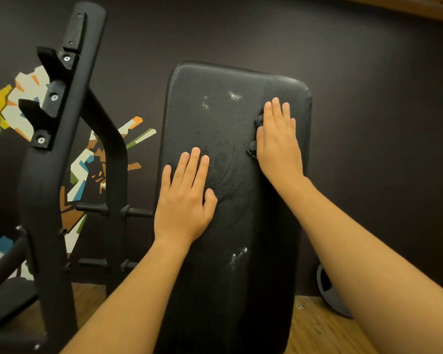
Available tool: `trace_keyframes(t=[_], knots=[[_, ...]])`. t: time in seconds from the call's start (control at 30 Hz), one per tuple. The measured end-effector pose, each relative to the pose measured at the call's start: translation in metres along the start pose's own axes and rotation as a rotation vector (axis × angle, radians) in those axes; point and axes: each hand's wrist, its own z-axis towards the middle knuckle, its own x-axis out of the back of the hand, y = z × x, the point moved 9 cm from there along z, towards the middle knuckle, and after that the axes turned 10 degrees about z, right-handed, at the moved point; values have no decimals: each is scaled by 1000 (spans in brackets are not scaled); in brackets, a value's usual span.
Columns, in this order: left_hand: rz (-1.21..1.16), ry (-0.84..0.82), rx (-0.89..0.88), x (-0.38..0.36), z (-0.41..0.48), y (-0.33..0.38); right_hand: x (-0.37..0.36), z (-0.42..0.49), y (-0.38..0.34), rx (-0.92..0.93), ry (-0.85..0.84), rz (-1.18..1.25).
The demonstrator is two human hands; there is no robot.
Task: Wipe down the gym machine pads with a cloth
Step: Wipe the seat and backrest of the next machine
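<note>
the limp cloth (253,146) seemed best pinned by a flat palm, as the right hand (279,141) pressed it straight-fingered onto the firm pad (215,118), the left hand (187,198) flat alongside.

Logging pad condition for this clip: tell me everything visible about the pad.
The pad is a long black cushion with rounded corners and pebbled, leather-like skin, tilted upward before a dark wall. Whitish scuffs mark its top and lower middle. The left hand lies flat on it; the right hand presses a dark cloth against its upper right.
</note>
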Motion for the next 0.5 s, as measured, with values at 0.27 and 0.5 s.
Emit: trace_keyframes(t=[0.27, 0.5], knots=[[-3, 12, -3, 0, 0, 0, -4, -45, -2, -4, 43, 21], [-6, 12, 1, -1, 0, -1, -3, -24, -2, -4, 28, 4]])
